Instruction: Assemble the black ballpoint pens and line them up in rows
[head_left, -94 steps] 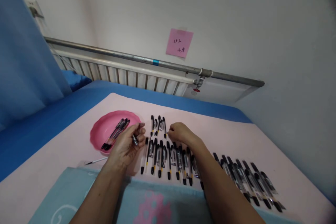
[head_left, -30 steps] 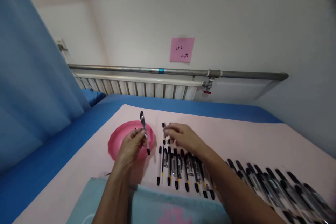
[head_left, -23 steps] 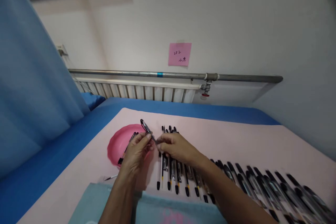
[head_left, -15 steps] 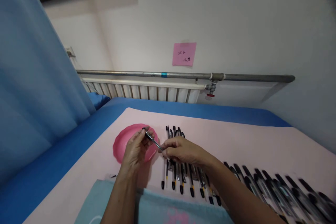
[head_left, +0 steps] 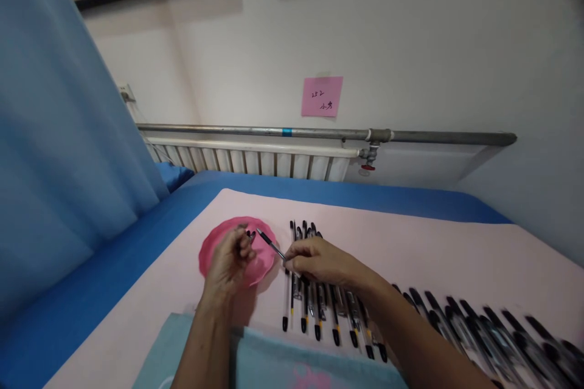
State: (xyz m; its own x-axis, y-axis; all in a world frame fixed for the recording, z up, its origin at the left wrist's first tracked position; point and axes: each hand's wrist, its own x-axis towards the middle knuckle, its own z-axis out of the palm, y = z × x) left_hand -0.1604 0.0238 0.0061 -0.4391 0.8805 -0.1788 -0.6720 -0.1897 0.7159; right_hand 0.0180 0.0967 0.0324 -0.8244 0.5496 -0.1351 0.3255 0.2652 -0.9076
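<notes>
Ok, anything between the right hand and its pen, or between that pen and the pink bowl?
Nothing visible. The right hand grips the pen, whose far end overlaps the pink bowl in view; the left hand is close, left of the pen.

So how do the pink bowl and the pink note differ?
The bowl is round with a wavy rim; the note is flat and roughly square. The bowl lies on the pale mat; the note is up on the wall. Both are pink.

hands (head_left: pixel 230 255): drawn apart | pen (head_left: pixel 272 246): now uncapped, in right alone
</notes>
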